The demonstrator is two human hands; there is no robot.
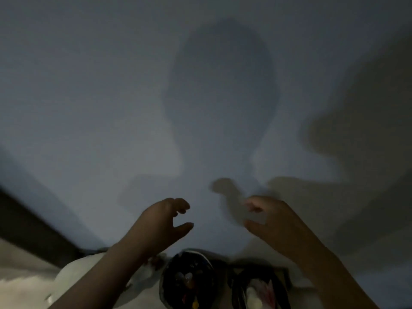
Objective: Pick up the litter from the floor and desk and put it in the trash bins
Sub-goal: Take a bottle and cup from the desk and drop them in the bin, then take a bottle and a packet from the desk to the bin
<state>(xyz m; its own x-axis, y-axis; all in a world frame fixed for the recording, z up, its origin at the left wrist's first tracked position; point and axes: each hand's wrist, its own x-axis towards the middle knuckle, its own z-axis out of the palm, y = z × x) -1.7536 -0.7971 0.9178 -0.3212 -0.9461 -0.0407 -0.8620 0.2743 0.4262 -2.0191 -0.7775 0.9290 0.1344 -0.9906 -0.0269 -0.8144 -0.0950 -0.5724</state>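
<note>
Both hands are raised in front of a pale wall [89, 97], above 2 bins at the bottom edge of the view. The left hand [160, 221] is spread wide and empty, fingers curled, thumb apart. The right hand [265, 217] is blurred; something pale and translucent seems to sit between its thumb and fingers, perhaps a scrap of wrapper, but I cannot tell whether it holds anything.

The step in hand looks like dropping litter into a bin. To do it well, the right hand should come down and toward the body until it is directly over a bin mouth, then let go low, so a light scrap does not drift past the rim. The left hand should stay out of the way.

The round dark bin [187, 284] lies directly below and between the 2 wrists, nearer the left forearm; it already holds small coloured bits. The second bin [258, 291], black-lined, sits just to its right, under the right forearm, with pale and pinkish litter inside. Both bins are well below the fingertips, so anything released from the present height could miss.

A white bag-like mass [75, 279] lies left of the round bin. No desk or floor litter shows here.
</note>
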